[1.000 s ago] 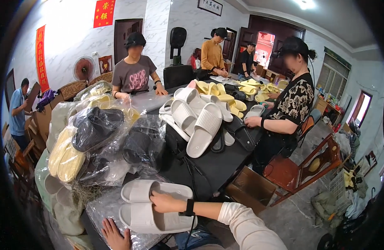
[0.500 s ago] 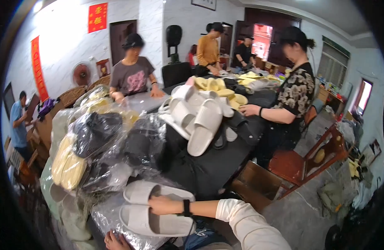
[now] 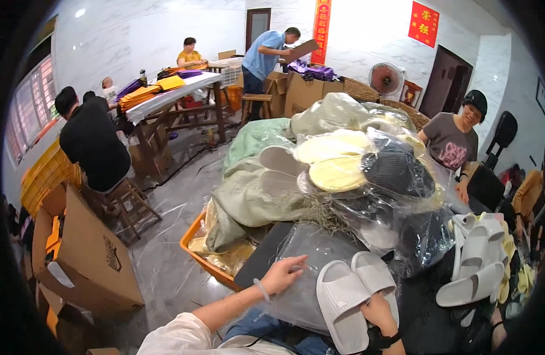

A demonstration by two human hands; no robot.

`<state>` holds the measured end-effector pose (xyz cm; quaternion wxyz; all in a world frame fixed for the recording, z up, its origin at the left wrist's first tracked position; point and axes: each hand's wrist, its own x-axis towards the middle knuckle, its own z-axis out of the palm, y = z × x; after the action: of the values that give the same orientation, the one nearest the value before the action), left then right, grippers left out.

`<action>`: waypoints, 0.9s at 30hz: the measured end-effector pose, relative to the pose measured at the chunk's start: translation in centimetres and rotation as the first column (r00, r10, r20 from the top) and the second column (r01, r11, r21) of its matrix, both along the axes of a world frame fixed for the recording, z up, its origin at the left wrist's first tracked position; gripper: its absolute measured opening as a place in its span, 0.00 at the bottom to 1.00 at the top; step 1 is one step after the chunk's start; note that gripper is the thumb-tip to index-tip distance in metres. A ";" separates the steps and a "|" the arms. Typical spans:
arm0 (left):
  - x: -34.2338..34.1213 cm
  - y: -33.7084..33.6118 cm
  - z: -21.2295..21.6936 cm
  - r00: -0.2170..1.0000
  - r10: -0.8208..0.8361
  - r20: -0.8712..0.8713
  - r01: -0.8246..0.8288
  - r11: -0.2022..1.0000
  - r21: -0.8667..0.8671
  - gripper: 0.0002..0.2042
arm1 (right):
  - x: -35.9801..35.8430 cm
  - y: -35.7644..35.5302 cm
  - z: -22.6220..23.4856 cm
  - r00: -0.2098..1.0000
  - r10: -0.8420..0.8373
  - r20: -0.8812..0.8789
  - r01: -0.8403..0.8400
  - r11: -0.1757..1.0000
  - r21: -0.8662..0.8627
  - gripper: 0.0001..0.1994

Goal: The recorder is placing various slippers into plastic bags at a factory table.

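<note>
From the head camera we look down on a dark table [image 3: 266, 254] heaped with bagged slippers. Our left hand [image 3: 282, 273] lies on a clear plastic bag [image 3: 308, 266] spread flat on the table – fingers [image 3: 296, 261] stretched out, palm down, gripping nothing. Our right hand [image 3: 379, 309] comes up from the lower edge and holds a pair of pale grey slippers [image 3: 355, 296] from beneath, soles stacked side by side, their toes resting over the near end of the bag; how tightly the fingers close we cannot tell, as the slippers hide them. Behind the bag rises a pile of plastic-wrapped slippers [image 3: 349, 171] in cream, yellow and black. To the right sits a loose heap of white slippers [image 3: 476, 260]. An orange crate [image 3: 204, 260] stands just beside the table on the left – near it, a cardboard box [image 3: 86, 254] on the floor. A person in a grey shirt [image 3: 453, 142] sits across the table.
</note>
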<state>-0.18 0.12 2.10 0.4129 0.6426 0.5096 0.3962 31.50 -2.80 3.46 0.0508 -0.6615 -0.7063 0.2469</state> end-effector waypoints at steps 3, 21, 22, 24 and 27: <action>-0.1 -0.3 -0.1 0.965 0.018 -0.263 0.014 0.993 0.118 0.24 | -0.1 0.0 -0.2 1.000 0.016 -0.014 -0.016 0.999 0.029 0.28; 5.0 1.6 -1.4 0.631 -0.030 -0.775 0.214 0.967 0.136 0.27 | 2.1 -0.9 1.6 0.990 -0.094 -0.103 0.107 0.987 0.119 0.16; 5.1 1.5 -1.3 0.635 -0.049 -0.771 0.249 0.958 0.144 0.27 | 2.6 -1.4 1.4 0.989 -0.102 -0.110 0.115 0.985 0.124 0.16; 5.8 1.4 -1.7 0.637 -0.026 -0.770 0.199 0.971 0.132 0.29 | 3.0 -2.4 1.7 0.986 -0.123 -0.112 0.139 0.978 0.153 0.15; 5.6 1.0 -2.5 0.629 -0.031 -0.777 0.186 0.976 0.112 0.30 | 3.0 -4.5 3.3 0.973 -0.067 -0.219 0.136 0.938 0.319 0.15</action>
<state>5.43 1.10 -0.37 0.1191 0.8143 0.5586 0.1032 34.52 -7.29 6.72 0.2465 -0.6503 -0.6934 0.1884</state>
